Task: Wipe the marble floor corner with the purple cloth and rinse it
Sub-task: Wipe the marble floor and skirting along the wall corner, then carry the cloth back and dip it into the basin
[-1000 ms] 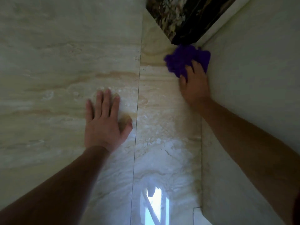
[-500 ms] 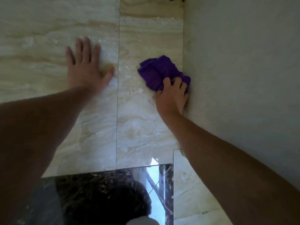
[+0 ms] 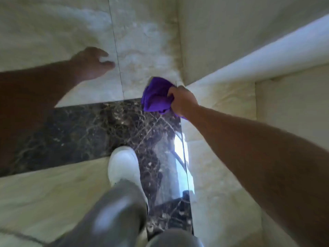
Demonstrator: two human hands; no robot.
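Observation:
The purple cloth (image 3: 156,96) is bunched in my right hand (image 3: 181,99), which grips it over the seam where the beige marble floor (image 3: 142,50) meets a dark veined marble strip (image 3: 99,127). The cloth sits close to the wall's corner edge (image 3: 179,73). My left hand (image 3: 92,62) is blurred, fingers loosely spread, above the beige floor at the left, holding nothing.
A pale wall (image 3: 231,32) rises on the right, with a white ledge (image 3: 267,54) running diagonally. My white shoe (image 3: 123,164) and grey trouser leg (image 3: 110,216) stand on the dark strip below. A bright window reflection (image 3: 179,148) glares on the polished stone.
My right hand has drawn the cloth back along the wall from the far corner to the dark strip. My left hand has lifted off the floor. The view has tipped down onto my leg.

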